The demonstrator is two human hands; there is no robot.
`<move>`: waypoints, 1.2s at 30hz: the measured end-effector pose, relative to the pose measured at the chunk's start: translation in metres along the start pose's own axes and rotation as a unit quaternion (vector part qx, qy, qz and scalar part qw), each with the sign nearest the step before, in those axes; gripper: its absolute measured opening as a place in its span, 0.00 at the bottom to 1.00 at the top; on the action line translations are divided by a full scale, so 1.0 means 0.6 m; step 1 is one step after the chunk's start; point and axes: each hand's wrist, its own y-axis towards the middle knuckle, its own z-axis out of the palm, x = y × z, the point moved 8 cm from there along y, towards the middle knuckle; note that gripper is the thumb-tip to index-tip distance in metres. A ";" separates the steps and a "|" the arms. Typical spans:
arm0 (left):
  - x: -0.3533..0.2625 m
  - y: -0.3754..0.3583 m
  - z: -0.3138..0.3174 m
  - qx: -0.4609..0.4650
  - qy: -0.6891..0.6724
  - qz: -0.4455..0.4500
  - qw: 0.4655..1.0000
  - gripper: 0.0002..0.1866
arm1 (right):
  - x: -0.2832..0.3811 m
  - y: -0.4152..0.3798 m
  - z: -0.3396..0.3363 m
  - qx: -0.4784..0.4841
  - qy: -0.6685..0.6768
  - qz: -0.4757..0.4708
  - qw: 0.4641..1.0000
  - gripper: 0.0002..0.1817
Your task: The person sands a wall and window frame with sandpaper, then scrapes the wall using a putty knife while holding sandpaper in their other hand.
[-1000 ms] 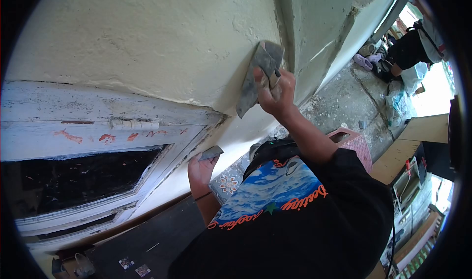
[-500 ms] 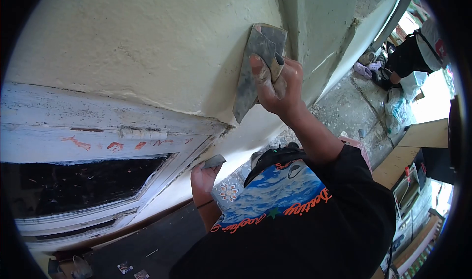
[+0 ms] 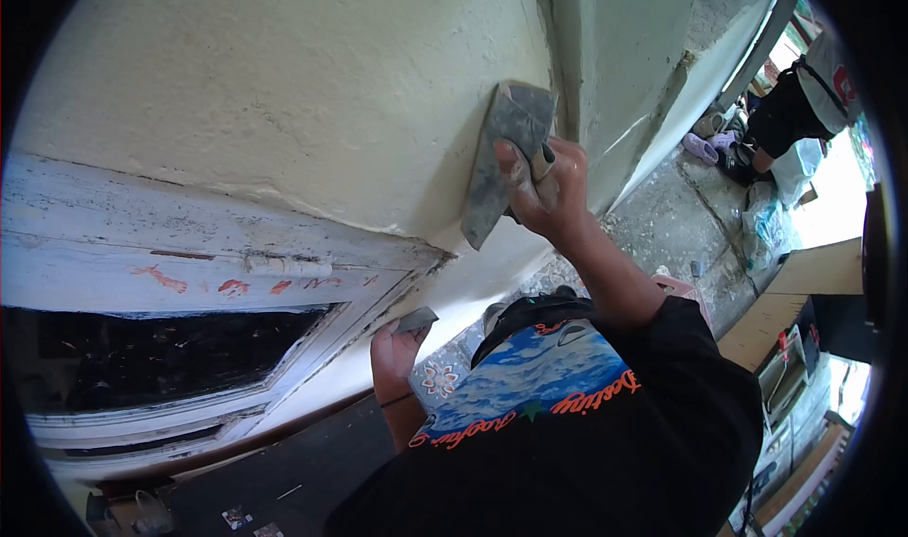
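clearly the risk lay at the corner: the wide grey metal putty blade [image 3: 501, 159] sat tilted against the cream plastered wall [image 3: 284, 83], its upper edge just beside the raised vertical ridge [image 3: 567, 55] above the right hand. i judged that a stroke carried further that way could catch the ridge and gouge the soft skim, or leave a line in it, because the blade leaned on one edge rather than lying flat. filler could also drop from the lower tip, which hung clear of the wall above the chipped white window frame [image 3: 189, 253].

the right hand [image 3: 544, 192] was closed tight round the blade's handle, fingers [image 3: 515, 164] spread over the back of the metal and pressing it to the plaster. below it and well apart, the left hand [image 3: 392, 343] was curled round a small grey scraper [image 3: 414, 320], held just beside the lower corner of the window frame; whether the scraper touched the wall i could not tell.

far off past the right hand, another person [image 3: 804, 102] in dark clothes bent over near the bright doorway, beside bags on the rough concrete floor [image 3: 672, 197].
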 end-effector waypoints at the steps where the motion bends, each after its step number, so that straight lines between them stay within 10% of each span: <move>1: 0.000 0.000 0.004 0.000 -0.007 -0.006 1.000 0.23 | 0.005 -0.009 0.000 -0.004 0.001 -0.001 1.000 0.09; 14: -0.001 0.006 0.000 0.013 -0.028 0.011 0.999 0.25 | 0.056 -0.011 0.003 -0.098 0.001 -0.088 0.991 0.03; 16: -0.002 -0.001 0.007 0.010 -0.021 0.022 0.999 0.25 | 0.050 -0.006 0.027 0.021 0.023 0.001 1.000 0.01; 36: -0.004 0.006 -0.007 0.031 -0.024 0.024 0.999 0.25 | 0.100 0.018 0.053 0.021 0.096 -0.024 0.995 0.03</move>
